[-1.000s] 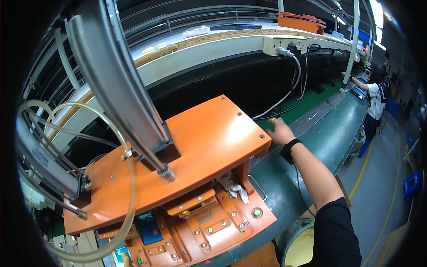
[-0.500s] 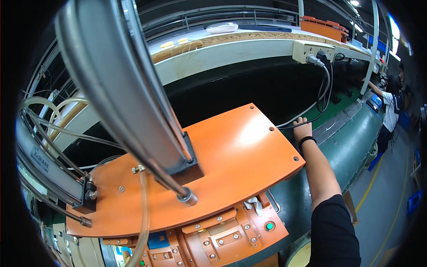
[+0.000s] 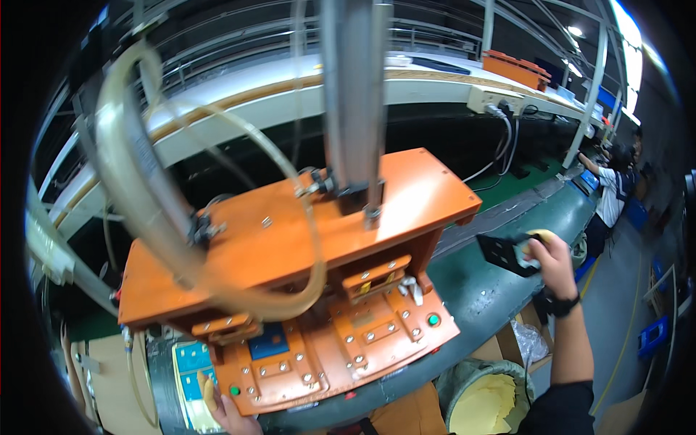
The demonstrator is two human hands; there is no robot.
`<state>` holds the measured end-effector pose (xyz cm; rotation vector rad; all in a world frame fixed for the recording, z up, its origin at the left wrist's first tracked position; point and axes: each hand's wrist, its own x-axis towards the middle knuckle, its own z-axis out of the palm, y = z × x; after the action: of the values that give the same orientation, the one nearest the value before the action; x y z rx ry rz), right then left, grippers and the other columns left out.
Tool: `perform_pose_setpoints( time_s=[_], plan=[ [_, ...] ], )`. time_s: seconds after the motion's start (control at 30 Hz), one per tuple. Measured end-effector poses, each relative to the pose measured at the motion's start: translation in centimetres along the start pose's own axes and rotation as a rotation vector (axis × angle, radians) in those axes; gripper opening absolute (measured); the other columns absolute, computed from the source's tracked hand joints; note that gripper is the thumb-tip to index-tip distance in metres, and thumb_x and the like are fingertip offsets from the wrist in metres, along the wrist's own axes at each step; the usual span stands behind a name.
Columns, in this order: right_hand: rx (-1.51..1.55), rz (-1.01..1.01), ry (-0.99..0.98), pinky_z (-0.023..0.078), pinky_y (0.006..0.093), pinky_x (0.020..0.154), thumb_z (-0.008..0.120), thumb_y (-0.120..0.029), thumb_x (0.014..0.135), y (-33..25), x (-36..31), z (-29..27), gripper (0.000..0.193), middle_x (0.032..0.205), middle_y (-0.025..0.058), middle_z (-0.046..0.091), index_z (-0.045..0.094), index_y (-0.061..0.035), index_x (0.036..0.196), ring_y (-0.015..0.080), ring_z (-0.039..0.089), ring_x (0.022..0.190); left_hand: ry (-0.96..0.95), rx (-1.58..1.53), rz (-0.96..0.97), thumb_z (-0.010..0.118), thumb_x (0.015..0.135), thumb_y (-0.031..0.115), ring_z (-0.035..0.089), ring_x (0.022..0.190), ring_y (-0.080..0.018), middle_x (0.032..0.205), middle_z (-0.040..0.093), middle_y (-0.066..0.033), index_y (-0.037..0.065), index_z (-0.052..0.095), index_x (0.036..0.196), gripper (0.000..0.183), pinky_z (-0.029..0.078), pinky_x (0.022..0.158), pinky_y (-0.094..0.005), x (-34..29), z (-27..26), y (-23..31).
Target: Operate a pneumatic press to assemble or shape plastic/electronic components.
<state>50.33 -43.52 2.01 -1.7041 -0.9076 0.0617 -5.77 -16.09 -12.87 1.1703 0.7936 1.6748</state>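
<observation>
My right hand is raised to the right of the orange press, with yellow on a fingertip. It grips a flat black plate with small holes, at the plate's right end. At the press's front left corner is my left hand, its fingers partly extended, one covered in yellow. That hand is beside a green button and seems to hold nothing. The press base carries screwed-down orange blocks, a blue pad and a second green button at its right.
Upright metal cylinders and looping clear hoses rise over the press. Blue-and-yellow sheets lie left of it. A bin lined in yellow stands below the green bench. Further right, another person works.
My right hand has come back from behind the press's right side and now has the black plate. More of my left hand shows at the front left corner. The view has shifted.
</observation>
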Motion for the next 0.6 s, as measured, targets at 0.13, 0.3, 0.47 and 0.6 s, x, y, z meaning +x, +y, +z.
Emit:
perform_pose_setpoints(
  time_s=[0.13,0.3,0.47,0.6],
  plan=[
    [-0.016,0.078,0.064,0.049,0.0236,0.059,0.056,-0.014,0.106,-9.7,-7.7,-0.6,0.020,0.079,0.0052,0.067,0.065,0.0034,0.111,0.0094,0.060,0.061,-0.120,-0.038,0.042,0.046,0.103,0.003,0.038,0.149,-0.0306,0.168,0.029,-0.0165,-0.004,0.046,0.147,0.044,0.029,0.124,-0.0456,0.4,-1.3,-1.0],
    [0.131,-0.190,0.078,0.048,0.0248,0.051,0.069,-0.030,0.099,-18.9,-15.2,2.0,0.038,0.073,0.0083,0.064,0.060,0.0062,0.104,0.0139,0.061,0.056,-0.142,0.071,0.057,0.047,0.099,-0.002,0.042,0.146,-0.0275,0.165,0.034,-0.0147,-0.003,0.049,0.146,0.047,0.032,0.122,-0.0410,0.7,-1.7,-0.7],
    [0.450,-0.886,-0.946,0.055,0.0349,0.047,0.072,-0.015,0.095,-23.9,-12.7,7.4,0.028,0.072,0.0207,0.067,0.060,0.0084,0.088,0.0286,0.065,0.051,-0.144,0.060,0.071,0.048,0.099,-0.004,0.045,0.142,-0.0253,0.165,0.032,-0.0151,-0.003,0.048,0.148,0.048,0.037,0.119,-0.0394,0.9,-1.3,-0.3],
    [0.125,-1.054,-0.929,0.055,0.0360,0.055,0.077,-0.010,0.091,-26.5,-13.7,14.4,0.023,0.090,0.0160,0.071,0.071,0.0076,0.105,0.0268,0.067,0.062,-0.144,0.086,0.038,0.050,0.100,-0.002,0.042,0.145,-0.0248,0.165,0.031,-0.0159,-0.003,0.049,0.148,0.048,0.037,0.118,-0.0382,0.8,-1.5,-0.3]
  ],
)
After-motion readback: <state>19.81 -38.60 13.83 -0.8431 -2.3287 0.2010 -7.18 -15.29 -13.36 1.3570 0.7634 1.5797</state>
